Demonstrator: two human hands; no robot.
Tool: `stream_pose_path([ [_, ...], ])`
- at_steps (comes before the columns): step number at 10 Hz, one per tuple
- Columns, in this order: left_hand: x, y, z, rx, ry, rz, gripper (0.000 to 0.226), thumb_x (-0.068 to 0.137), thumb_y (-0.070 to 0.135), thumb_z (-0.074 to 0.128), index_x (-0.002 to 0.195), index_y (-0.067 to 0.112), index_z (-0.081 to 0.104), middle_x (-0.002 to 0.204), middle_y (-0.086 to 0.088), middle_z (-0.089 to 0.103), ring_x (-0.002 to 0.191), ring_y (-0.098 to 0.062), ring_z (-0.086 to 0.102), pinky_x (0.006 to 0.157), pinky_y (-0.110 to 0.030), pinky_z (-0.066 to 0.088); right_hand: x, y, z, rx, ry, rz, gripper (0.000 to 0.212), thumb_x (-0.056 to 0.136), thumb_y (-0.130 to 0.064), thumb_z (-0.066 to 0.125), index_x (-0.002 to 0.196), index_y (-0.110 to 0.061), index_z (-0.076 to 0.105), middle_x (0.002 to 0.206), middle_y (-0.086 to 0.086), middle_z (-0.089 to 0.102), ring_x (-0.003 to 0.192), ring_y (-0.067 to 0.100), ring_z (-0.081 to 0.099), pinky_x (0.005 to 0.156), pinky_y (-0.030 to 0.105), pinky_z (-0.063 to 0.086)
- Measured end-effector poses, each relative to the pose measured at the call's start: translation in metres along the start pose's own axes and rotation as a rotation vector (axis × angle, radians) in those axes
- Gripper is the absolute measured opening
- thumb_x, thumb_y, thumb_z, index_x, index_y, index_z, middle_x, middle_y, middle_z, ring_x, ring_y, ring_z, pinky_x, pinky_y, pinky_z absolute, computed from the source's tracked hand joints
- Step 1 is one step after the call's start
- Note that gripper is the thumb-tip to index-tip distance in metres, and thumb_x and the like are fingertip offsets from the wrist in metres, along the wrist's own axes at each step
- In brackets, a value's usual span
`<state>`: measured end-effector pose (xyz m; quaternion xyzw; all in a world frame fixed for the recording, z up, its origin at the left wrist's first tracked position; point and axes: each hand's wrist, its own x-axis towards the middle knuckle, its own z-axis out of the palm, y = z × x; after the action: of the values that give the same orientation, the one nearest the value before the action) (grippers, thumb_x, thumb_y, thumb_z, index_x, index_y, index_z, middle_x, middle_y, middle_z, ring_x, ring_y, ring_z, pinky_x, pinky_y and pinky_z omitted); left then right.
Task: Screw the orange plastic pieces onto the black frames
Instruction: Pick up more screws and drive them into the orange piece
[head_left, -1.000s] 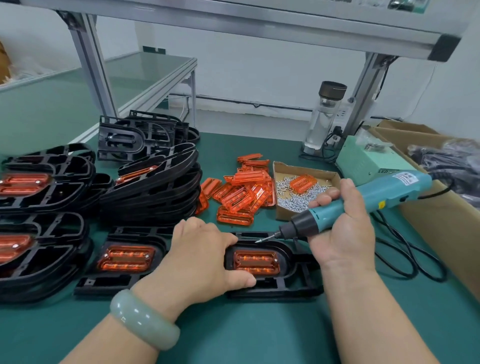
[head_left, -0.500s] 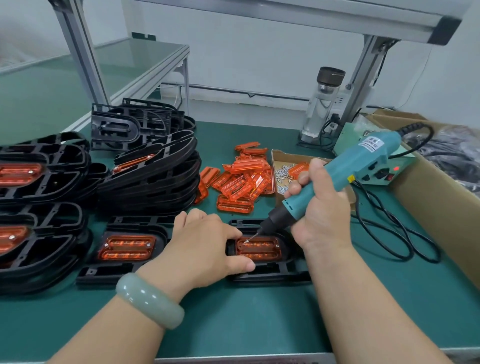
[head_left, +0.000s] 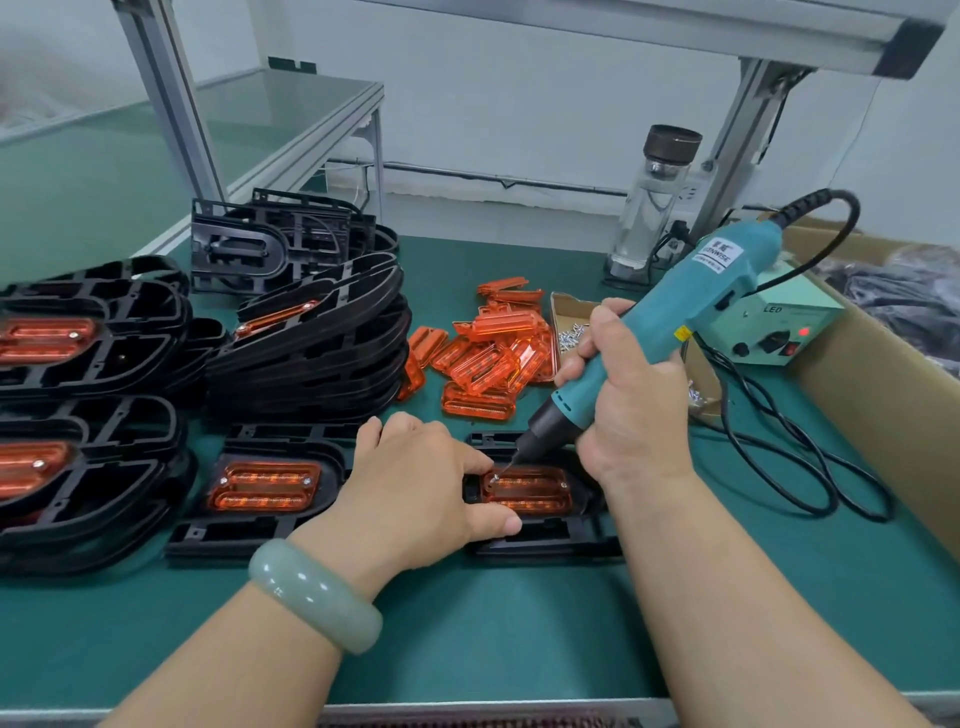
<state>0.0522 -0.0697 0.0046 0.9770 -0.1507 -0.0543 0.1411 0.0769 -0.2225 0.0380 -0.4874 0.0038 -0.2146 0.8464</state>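
Screwdriver, gripped by right hand, drops onto orange piece's left screw; left hand grips black frame, so next, drive straight.

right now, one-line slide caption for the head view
Right hand presses electric screwdriver onto orange piece; left hand holds black frame.

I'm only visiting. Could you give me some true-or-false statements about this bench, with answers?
1. The right hand grips the teal screwdriver. True.
2. The screwdriver tip is at the right end of the orange piece. False: it is at the left end.
3. The left hand lifts a screw in the air. False: it holds the black frame on the table.
4. Behind that frame lie loose orange pieces in a heap. True.
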Motion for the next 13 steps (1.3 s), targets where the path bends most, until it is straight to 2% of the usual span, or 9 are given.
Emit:
stream_pose_path([
  [3,0.000,0.000,0.000,-0.003,0.006,-0.002,0.069,0.067,0.078,0.055,0.128,0.045,0.052,0.114,0.008,0.055,0.125,-0.020,0.029,0.115,-0.047,0.010,-0.001,0.000,0.002,-0.040,-0.066,-0.017,0.013,0.094,-0.001,0.054,0.092,-0.013,0.049,0.055,-0.002,0.049,0.044,0.014,0.046,0.047,0.024,0.040],
  [5,-0.001,0.001,0.001,-0.008,0.012,-0.009,0.069,0.066,0.077,0.056,0.128,0.045,0.053,0.113,0.007,0.054,0.126,-0.020,0.028,0.113,-0.046,0.003,-0.001,0.001,0.006,-0.092,-0.171,-0.038,0.013,0.082,-0.013,0.059,0.093,-0.014,0.051,0.054,-0.004,0.051,0.045,0.013,0.048,0.048,0.025,0.042],
  [9,0.001,0.000,0.001,-0.017,0.016,-0.025,0.071,0.064,0.078,0.055,0.125,0.042,0.055,0.110,0.010,0.052,0.125,-0.018,0.028,0.114,-0.046,0.008,0.000,0.005,0.019,-0.144,-0.549,-0.070,0.019,0.082,-0.022,0.066,0.098,-0.017,0.057,0.056,-0.001,0.052,0.046,0.015,0.048,0.053,0.025,0.044],
  [11,0.000,0.001,0.001,-0.006,0.014,-0.028,0.070,0.066,0.078,0.054,0.125,0.040,0.055,0.111,0.010,0.051,0.125,-0.017,0.026,0.114,-0.043,0.007,0.001,0.006,0.020,-0.113,-0.671,0.005,0.018,0.079,-0.011,0.061,0.094,-0.020,0.060,0.052,-0.003,0.049,0.042,0.014,0.045,0.052,0.024,0.043],
  [12,0.000,0.001,0.001,-0.001,0.015,-0.024,0.069,0.067,0.077,0.054,0.124,0.040,0.056,0.114,0.009,0.052,0.125,-0.017,0.027,0.115,-0.043,0.007,0.001,0.006,0.023,-0.130,-0.679,0.013,0.018,0.077,-0.014,0.061,0.095,-0.018,0.059,0.052,-0.002,0.048,0.041,0.015,0.044,0.051,0.024,0.042],
  [13,0.000,0.001,0.001,0.006,0.011,-0.025,0.069,0.067,0.077,0.054,0.125,0.040,0.055,0.115,0.010,0.052,0.126,-0.017,0.027,0.115,-0.044,0.008,-0.001,0.006,0.024,-0.129,-0.650,0.007,0.017,0.081,-0.008,0.061,0.095,-0.016,0.058,0.054,-0.001,0.048,0.042,0.014,0.044,0.050,0.023,0.042],
])
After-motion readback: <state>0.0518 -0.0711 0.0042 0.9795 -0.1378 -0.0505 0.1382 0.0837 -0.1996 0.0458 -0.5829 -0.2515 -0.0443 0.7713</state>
